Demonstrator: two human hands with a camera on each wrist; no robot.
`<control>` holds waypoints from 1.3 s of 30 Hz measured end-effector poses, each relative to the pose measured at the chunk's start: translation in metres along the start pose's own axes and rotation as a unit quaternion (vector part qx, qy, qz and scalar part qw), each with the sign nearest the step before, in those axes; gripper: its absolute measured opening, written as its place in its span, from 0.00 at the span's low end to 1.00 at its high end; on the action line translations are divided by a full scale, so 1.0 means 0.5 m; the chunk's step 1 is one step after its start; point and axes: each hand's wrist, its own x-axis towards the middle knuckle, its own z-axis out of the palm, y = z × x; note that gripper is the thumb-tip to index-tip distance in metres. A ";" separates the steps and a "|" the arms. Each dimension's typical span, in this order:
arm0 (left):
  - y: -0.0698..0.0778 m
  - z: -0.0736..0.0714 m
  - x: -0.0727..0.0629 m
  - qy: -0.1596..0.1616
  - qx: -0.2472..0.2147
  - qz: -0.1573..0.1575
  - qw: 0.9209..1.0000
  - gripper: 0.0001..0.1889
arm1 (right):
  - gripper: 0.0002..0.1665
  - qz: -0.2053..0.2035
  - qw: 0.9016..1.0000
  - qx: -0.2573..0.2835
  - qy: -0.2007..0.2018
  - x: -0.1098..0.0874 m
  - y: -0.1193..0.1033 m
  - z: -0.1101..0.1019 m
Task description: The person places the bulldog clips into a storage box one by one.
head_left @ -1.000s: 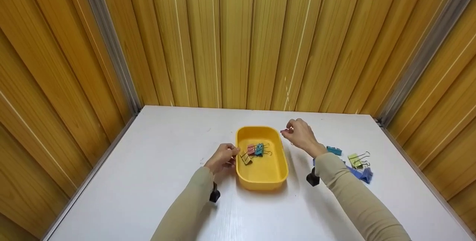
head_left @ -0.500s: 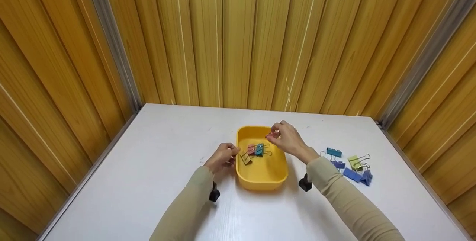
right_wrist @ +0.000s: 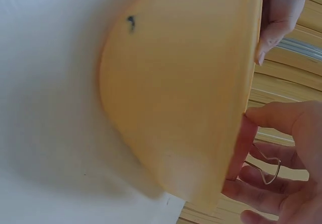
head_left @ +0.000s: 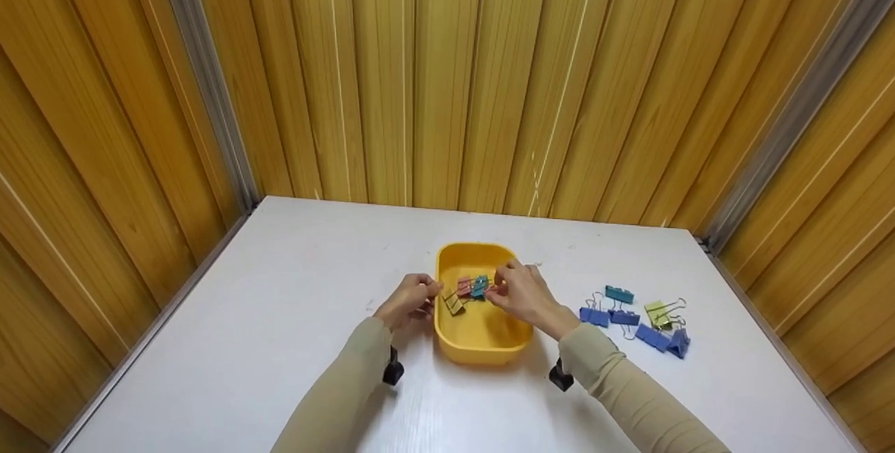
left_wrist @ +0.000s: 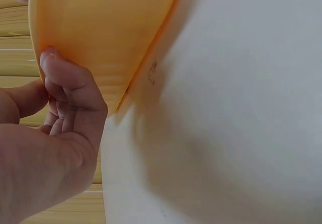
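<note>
A yellow plastic tub (head_left: pixel 482 355) stands in the middle of the white table. My left hand (head_left: pixel 411 297) pinches its left rim, thumb and fingers on either side of the wall in the left wrist view. Over the tub's right side is my right hand (head_left: pixel 526 293), which pinches a red binder clip (right_wrist: pixel 242 148) between thumb and fingers. The tub wall partly hides this clip in the right wrist view. Inside the tub lie a pink binder clip (head_left: pixel 464 286), a teal binder clip (head_left: pixel 480 287) and a yellow binder clip (head_left: pixel 454 305).
To the right of the tub, several binder clips lie loose on the table: a teal clip (head_left: pixel 619 293), a yellow-green clip (head_left: pixel 657 315) and several blue ones, such as this blue clip (head_left: pixel 594 317). Wood-patterned walls (head_left: pixel 433 89) enclose the table's back and sides.
My right hand has carried the red binder clip leftward and down, from beyond the tub's right rim to above its inside. My left hand keeps its hold on the rim.
</note>
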 end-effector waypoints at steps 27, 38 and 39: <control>0.000 -0.003 0.004 -0.002 0.005 -0.008 1.000 0.12 | 0.05 0.003 0.967 0.048 0.249 -0.004 0.094 -0.065; 0.001 -0.003 0.002 -0.005 0.000 -0.011 1.000 0.07 | 0.09 0.088 0.958 0.036 0.271 -0.037 0.205 -0.116; -0.001 -0.002 0.003 -0.006 0.000 -0.014 1.000 0.06 | 0.10 0.105 0.958 0.028 0.264 -0.042 0.215 -0.117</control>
